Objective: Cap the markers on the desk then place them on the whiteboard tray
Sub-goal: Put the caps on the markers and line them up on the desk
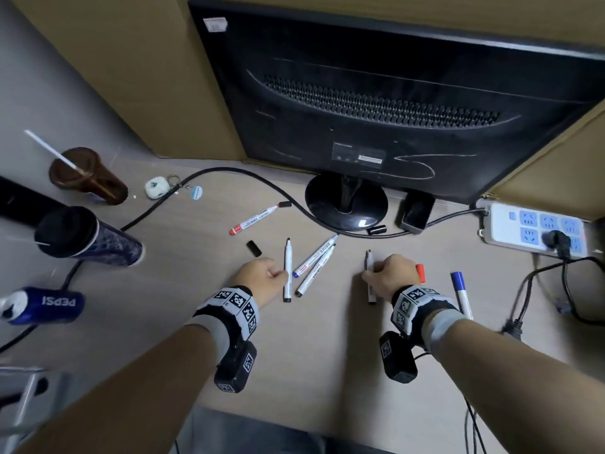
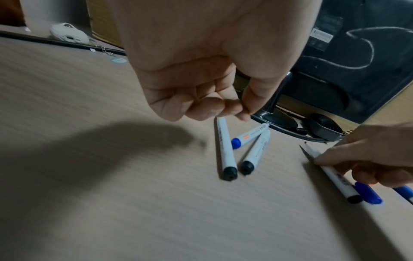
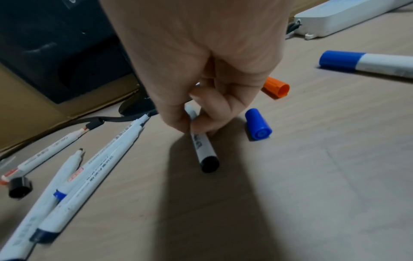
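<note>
1. The right hand point(image 1: 389, 276) sits right of centre in the head view, pinching an uncapped white marker with a black end point(image 1: 370, 279) low over the pale wood-grain desk point(image 1: 196, 322); whether the marker's end touches the desk I cannot tell.
2. The right wrist view makes that grip plain: thumb and fingers point(image 3: 201, 121) curl round the barrel, and the tip is hidden behind the hand.
3. The left hand point(image 1: 262, 278) is curled, thumb against fingertips point(image 2: 232, 107), just over the top of a second white black-ended marker point(image 2: 225, 150) lying on the desk; whether it actually grips it is unclear (the contact is hidden).
4. Only the right wrist view shows a loose blue plastic cap point(image 3: 258, 124) just beside the held marker; the head view hides it behind the hand.
5. An orange cap point(image 1: 420, 272) peeks out past the right knuckles.
6. At the right edge, a blue-capped marker point(image 1: 461, 293) is partly covered by the wrist strap.
7. The black monitor point(image 1: 393, 93) at the top is cut off.
</note>
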